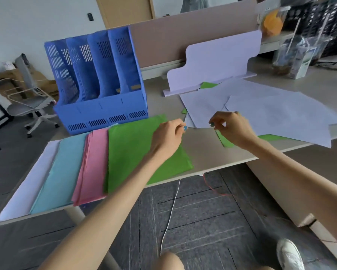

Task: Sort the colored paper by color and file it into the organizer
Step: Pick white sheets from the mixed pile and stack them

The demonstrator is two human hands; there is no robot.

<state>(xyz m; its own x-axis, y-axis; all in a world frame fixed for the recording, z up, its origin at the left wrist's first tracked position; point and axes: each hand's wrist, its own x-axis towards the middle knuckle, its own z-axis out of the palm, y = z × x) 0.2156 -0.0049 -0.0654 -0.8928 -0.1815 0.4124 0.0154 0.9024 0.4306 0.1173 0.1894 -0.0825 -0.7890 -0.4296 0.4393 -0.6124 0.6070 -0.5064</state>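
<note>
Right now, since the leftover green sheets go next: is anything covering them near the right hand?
Yes. White sheets lie over the green sheets; only an edge shows by the right hand and a corner by the white panel.

Grey carpet floor; office chair; wooden door.

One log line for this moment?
left hand: over green pile; right hand: at loose sheets; grip: unclear; pink pile, blue pile, white pile: sorted; organizer: looks empty
</note>
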